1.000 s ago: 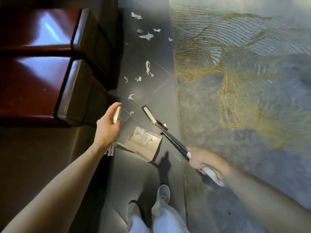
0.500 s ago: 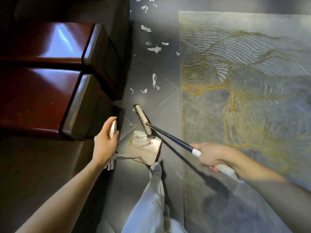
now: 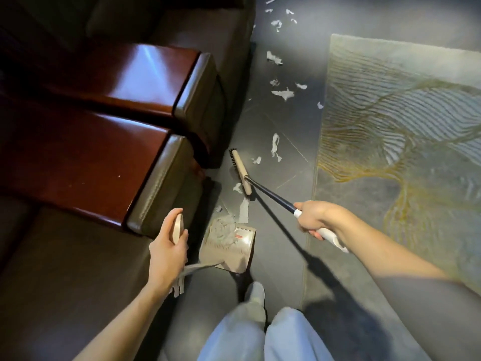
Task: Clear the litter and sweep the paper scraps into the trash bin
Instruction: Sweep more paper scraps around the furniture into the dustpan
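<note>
My right hand (image 3: 313, 216) grips the white end of a dark broom handle (image 3: 273, 196). The beige broom head (image 3: 240, 171) rests on the dark floor ahead of the dustpan. My left hand (image 3: 168, 246) holds the top of the beige dustpan handle (image 3: 178, 227). The dustpan (image 3: 230, 250) sits on the floor by my left hand with a heap of white paper scraps inside. A long scrap (image 3: 244, 209) lies between the broom head and the pan. More white paper scraps (image 3: 282, 93) are strewn along the floor farther ahead.
Two dark red stools with padded fronts (image 3: 161, 186) stand close on the left. A grey rug with gold lines (image 3: 400, 157) borders the floor strip on the right. My foot (image 3: 255, 294) and jeans-clad legs are just behind the dustpan.
The broom head has moved forward, away from the dustpan mouth, toward the farther scraps. My view has shifted ahead, and the dustpan stays in place with its pile.
</note>
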Demonstrator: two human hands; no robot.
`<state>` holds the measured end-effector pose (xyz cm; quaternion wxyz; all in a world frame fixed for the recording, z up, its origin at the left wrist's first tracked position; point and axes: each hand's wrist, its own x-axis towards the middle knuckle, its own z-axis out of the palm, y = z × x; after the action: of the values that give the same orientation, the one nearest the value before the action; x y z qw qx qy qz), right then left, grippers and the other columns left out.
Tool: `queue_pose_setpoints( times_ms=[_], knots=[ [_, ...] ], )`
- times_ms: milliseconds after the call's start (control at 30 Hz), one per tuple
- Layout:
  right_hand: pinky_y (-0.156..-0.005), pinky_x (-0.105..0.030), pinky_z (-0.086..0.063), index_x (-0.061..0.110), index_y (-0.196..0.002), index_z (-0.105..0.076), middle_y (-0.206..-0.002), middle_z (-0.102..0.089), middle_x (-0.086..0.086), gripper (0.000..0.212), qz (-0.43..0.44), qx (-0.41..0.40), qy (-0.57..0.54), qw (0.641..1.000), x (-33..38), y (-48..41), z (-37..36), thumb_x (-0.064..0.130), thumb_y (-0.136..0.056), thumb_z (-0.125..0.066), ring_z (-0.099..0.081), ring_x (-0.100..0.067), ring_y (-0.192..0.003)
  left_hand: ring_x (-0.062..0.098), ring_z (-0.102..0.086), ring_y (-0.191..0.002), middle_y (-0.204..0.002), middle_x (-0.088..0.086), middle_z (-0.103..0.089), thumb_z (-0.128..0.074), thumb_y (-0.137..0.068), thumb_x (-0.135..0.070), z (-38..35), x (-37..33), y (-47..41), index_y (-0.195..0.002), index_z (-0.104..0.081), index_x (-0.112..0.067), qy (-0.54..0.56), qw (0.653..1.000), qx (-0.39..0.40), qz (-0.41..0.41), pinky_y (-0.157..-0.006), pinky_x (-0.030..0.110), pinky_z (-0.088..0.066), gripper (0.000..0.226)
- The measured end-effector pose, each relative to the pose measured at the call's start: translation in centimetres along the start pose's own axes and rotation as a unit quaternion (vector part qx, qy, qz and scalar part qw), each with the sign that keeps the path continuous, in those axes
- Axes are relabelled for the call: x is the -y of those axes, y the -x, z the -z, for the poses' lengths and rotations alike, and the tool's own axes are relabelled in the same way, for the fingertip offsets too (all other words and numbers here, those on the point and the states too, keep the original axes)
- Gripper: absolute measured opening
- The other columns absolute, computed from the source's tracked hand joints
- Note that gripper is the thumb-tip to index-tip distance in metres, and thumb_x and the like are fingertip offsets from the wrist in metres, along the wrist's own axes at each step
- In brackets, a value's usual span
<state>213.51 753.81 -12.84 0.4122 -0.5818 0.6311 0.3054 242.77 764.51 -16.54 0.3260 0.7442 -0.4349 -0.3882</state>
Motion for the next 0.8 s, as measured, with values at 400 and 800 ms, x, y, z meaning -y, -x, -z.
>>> queue_pose_setpoints(
  times_ms=[400,800],
  knots=[
    [-0.032,-0.017,-0.035,0.017,-0.152,-0.013,-0.064,-0.043,-0.009,0.069,0.03,0.151,0.027,0.988,3.7,-3.0,-1.9,-0.004,-0.092,-0.038,-0.043,-0.011,-0.027,0.022,-0.065,-0.09,-0.125,0.002,-0.056,-0.055,-0.097,-0.012,0.9,-1.5,-5.5,-0.128,-0.047,-0.046,-0.009,0.999,-0.022,-0.021,-0.072,0.04,-0.059,0.047],
    [-0.041,-0.027,-0.041,0.038,-0.152,-0.009,-0.056,-0.048,-0.008,0.084,0.01,0.088,-0.026,0.996,-1.5,2.1,1.8,-0.003,-0.084,-0.038,-0.043,-0.018,-0.043,0.003,-0.063,-0.071,-0.102,-0.026,-0.049,-0.056,-0.096,-0.01,0.2,-3.3,-7.6,-0.111,-0.043,-0.068,-0.002,0.998,0.014,-0.069,-0.049,0.014,-0.05,0.061]
  ],
)
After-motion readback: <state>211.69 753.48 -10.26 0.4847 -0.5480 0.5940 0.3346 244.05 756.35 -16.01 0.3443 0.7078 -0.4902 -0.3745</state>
